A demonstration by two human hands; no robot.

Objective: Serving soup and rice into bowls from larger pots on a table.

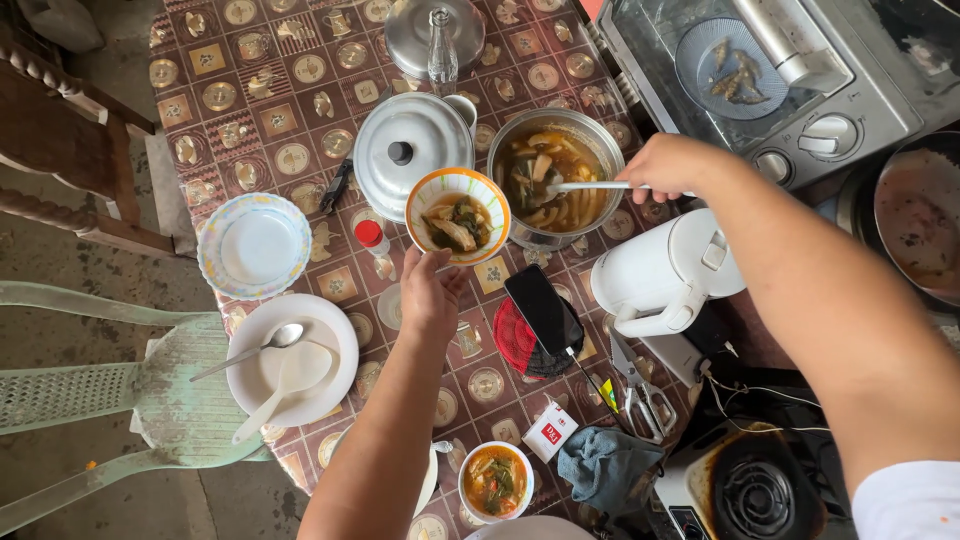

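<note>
Overhead view of a laid table covered with a brown patterned cloth. Nearest the viewer stands a small white bowl of soup, with a crumpled blue-grey cloth and a pair of scissors to its right and a single-coil electric burner at the lower right corner. To the left lies a white plate carrying a metal spoon and a white ladle-spoon. At mid-table a dark phone rests on a red pot holder, just beside a white electric kettle.

The left hand holds an orange-rimmed bowl from below, its fingers closed on the near rim; the bowl (part-filled with broth, greens and pale pieces) is raised beside the metal pot and touches or overlaps its left edge. The right hand is closed round the handle of a metal ladle, whose bowl lies in the pot's soup.

Further off: a patterned empty bowl at left, a pot lid with black knob, a glass bottle, and a toaster oven at upper right.
</note>
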